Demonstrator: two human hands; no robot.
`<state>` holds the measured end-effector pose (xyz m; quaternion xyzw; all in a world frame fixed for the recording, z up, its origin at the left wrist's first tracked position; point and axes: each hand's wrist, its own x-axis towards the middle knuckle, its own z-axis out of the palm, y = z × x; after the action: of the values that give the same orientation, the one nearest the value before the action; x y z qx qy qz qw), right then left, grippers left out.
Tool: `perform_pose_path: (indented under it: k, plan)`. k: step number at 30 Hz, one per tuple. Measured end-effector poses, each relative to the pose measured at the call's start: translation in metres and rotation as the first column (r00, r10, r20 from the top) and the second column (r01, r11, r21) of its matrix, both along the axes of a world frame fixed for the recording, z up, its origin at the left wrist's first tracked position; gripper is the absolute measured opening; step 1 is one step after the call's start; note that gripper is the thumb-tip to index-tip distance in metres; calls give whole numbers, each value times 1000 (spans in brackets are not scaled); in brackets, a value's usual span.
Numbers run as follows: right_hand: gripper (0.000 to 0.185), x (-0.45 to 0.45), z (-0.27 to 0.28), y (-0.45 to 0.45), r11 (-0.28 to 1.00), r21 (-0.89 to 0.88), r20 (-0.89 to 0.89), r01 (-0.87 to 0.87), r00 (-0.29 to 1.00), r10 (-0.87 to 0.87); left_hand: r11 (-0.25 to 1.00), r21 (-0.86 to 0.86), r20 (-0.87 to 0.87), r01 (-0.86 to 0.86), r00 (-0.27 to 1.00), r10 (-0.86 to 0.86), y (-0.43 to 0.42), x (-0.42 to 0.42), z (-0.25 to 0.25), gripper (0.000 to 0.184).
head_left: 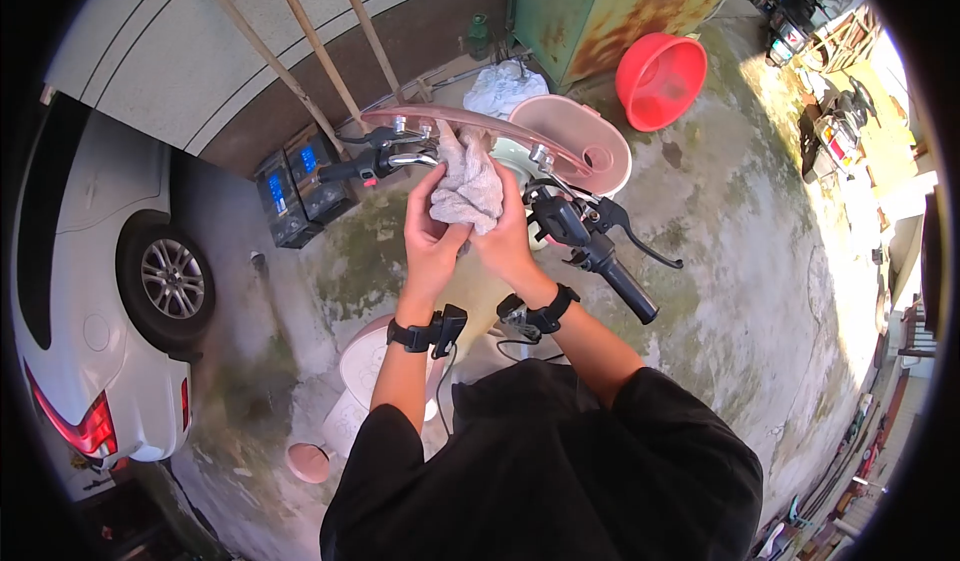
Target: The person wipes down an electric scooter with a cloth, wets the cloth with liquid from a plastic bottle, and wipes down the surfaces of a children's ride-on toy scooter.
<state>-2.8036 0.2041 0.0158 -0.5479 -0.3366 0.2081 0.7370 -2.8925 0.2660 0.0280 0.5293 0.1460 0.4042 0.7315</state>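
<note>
A crumpled, pale pinkish-grey cloth (468, 189) is bunched between my two hands, over the middle of a scooter's handlebars. My left hand (428, 229) is closed on its left side, and my right hand (508, 233) grips its right side. The upper end of the cloth reaches a curved, see-through pinkish windshield (480, 121). The left handlebar grip (345, 170) lies left of my hands. To their right are the right grip (628, 292) and a black brake lever (650, 249). Black straps with small devices sit on both wrists.
A white car (95, 261) stands at the left. Black batteries (305, 189) rest near the wall by wooden poles (290, 36). Beyond the windshield are a pink tub (612, 146), a red basin (660, 81) and a rusty green cabinet (600, 21).
</note>
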Motion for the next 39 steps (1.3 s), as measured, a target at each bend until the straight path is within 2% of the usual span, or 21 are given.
perform_pose_path:
  k: [2,3,4,6,9,10,11,14,15,17,19,22,25,28,31,34,36,37,38,39]
  plan:
    - [71,7,-1,21,998,13,-8,57,998,-57,990,125,49,-58,997,52,14,15,1,66]
    - [68,10,-2,29,996,15,-16,85,996,-85,989,136,7,-66,998,65,23,21,-3,67]
    - [65,12,-3,37,994,16,-24,112,993,-112,969,217,-63,-115,989,131,34,27,-6,65]
    - [62,14,-2,56,991,22,8,132,991,-132,970,136,-104,-201,971,216,42,33,-8,55]
    - [59,14,-5,83,988,-42,148,149,979,-141,981,4,-316,-194,930,185,71,23,-22,46]
    - [59,14,-9,92,984,-81,206,162,968,-142,968,-48,-199,-246,952,232,77,24,-24,36]
    - [58,14,-13,99,981,-85,286,174,948,-143,967,-62,-212,-247,950,229,83,19,-26,34]
    - [58,8,-6,101,986,-76,205,146,970,-128,964,-35,-168,-262,953,253,87,18,-24,35]
    - [56,5,-2,97,995,-20,85,102,991,-100,967,-2,-168,-254,953,251,84,18,-19,36]
    - [55,5,0,87,984,22,44,177,983,-178,971,31,-138,-238,961,240,76,23,-10,39]
    - [53,-2,-9,74,947,110,-22,302,953,-301,981,148,-163,-125,975,149,64,26,-1,38]
    - [53,-5,-14,54,867,131,-126,480,876,-466,964,260,-243,47,970,18,52,42,-1,35]
    - [52,0,-21,54,864,59,-74,500,865,-496,955,294,-270,33,962,50,54,48,3,33]
    - [51,0,-30,66,870,58,-50,490,872,-488,957,288,-275,-43,953,125,62,52,-13,31]
    - [52,7,-51,83,923,-25,-17,384,923,-384,956,282,-364,-81,913,184,79,48,-30,29]
    - [55,8,-59,95,933,-191,100,304,952,-290,962,257,-548,-94,805,226,99,38,-50,34]
    - [57,10,-65,101,929,-272,227,251,955,-192,966,230,-538,-118,811,227,108,23,-60,39]
    - [63,4,-60,99,935,-283,236,213,960,-147,973,200,-539,-112,817,205,109,11,-61,41]
    - [64,-3,-63,98,938,-255,326,234,934,-144,980,167,-540,-105,822,180,107,0,-61,44]
    - [66,-11,-63,97,941,-226,414,251,899,-141,951,243,-400,-193,873,279,103,-10,-62,58]
